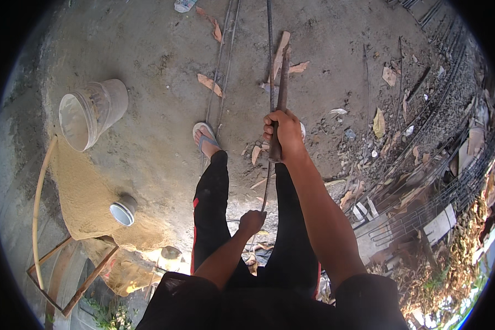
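My left hand (252, 221), low between my legs, is closed round the near end of a long thin steel rod (270, 60). The rod runs away from me to the far edge of the view. Farther out, my right hand (285, 132) is wrapped round a dark, rusty metal bar (283, 82), thicker than the rod and lying nearly alongside it. My right fingers overlap the rod; whether they also grip it, I cannot tell. A pale strip of wood (282, 47) lies beside the bar's far end.
Two thin rods (221, 71) lie near my left foot (204, 137) in a sandal. At left are a large white bucket (93, 113), a sand pile (88, 187), a small pail (123, 212) and a wooden frame (88, 280). Bent steel bars (418, 220) and debris cover the right.
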Action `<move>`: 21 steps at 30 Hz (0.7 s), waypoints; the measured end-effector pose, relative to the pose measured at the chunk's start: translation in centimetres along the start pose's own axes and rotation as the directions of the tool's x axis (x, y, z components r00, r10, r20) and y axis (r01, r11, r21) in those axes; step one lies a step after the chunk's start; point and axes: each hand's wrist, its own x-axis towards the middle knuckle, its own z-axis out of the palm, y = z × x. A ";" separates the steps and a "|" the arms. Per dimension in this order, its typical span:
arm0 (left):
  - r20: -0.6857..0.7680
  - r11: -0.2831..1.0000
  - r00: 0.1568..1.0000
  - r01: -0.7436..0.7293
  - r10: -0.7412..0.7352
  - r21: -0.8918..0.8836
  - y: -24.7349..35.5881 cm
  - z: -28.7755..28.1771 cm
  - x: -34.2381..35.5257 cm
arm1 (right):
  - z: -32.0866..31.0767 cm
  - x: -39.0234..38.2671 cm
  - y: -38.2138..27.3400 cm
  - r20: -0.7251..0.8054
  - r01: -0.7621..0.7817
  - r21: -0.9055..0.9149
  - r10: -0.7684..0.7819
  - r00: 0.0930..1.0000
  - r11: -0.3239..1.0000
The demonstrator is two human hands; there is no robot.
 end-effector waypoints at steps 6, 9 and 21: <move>0.017 0.996 0.997 -0.079 0.080 -0.048 -2.9 2.2 -1.7 | -1.5 -2.1 3.1 -0.289 0.137 -0.057 -0.147 0.946 0.989; -0.061 0.987 0.997 -0.050 0.041 -0.151 -4.0 0.7 0.0 | -2.9 0.8 4.4 -0.351 0.184 -0.045 -0.188 0.917 0.982; -0.313 0.934 0.940 0.016 -0.136 -0.357 -0.5 5.2 8.2 | -13.9 -10.4 -3.9 -0.268 0.050 -0.675 -0.308 0.913 0.736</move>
